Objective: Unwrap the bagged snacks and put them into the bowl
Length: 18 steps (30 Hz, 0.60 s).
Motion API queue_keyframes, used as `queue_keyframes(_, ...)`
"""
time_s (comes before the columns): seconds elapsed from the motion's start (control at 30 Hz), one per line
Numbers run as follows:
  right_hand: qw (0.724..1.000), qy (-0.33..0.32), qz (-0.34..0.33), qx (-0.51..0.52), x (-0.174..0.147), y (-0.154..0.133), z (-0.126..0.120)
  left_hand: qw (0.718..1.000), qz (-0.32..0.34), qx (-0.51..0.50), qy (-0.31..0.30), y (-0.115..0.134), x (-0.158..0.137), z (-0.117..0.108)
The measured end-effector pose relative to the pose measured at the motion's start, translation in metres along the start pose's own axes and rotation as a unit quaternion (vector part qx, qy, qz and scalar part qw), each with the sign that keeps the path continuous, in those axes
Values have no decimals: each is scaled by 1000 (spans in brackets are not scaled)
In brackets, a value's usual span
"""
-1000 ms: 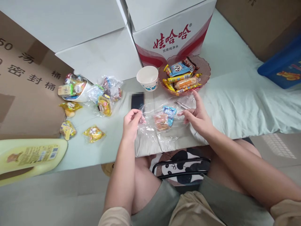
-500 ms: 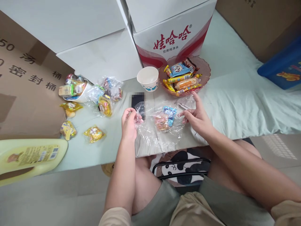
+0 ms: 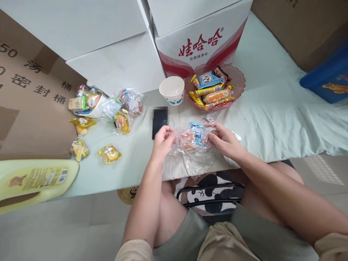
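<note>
A clear plastic bag (image 3: 201,154) lies bunched near the front edge of the cloth. On or in it rest a blue snack packet (image 3: 198,133) and an orange-pink wrapped snack (image 3: 188,140); I cannot tell which are inside. My left hand (image 3: 163,143) pinches the bag's left side, fingers closed. At its right side, my right hand (image 3: 223,142) grips the film between thumb and fingers. Just beyond the left hand lies a black phone (image 3: 160,123). A white object (image 3: 236,135), partly hidden, sticks out behind the right hand.
Behind stand a white paper bowl (image 3: 172,90) and a pink glass bowl (image 3: 241,92) of wrapped snacks, against a white carton (image 3: 201,47). Leftward are a tipped cup (image 3: 99,108) of snacks, several loose packets (image 3: 109,154) and a yellow bottle (image 3: 58,177). A blue container (image 3: 326,78) stands right.
My left hand has moved right and the bag's sides are drawn closer around the two packets. The right hand's raised forefinger has come down to the film. The phone shows more fully.
</note>
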State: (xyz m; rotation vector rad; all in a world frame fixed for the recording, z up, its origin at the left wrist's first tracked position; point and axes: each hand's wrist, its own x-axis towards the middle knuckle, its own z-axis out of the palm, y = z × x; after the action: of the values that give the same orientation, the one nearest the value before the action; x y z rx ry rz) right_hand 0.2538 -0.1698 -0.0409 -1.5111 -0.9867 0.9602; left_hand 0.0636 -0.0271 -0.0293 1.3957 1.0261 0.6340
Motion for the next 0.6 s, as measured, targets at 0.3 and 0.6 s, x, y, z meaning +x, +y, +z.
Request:
queue_keyframes(0.3,995,-50,-17,-89,-1,2,5,999,19,24,-44,0,0,1)
queue_keyframes(0.6,1000,-20,1,13,-1,0,7,999,38,3,6,3,-1,-2)
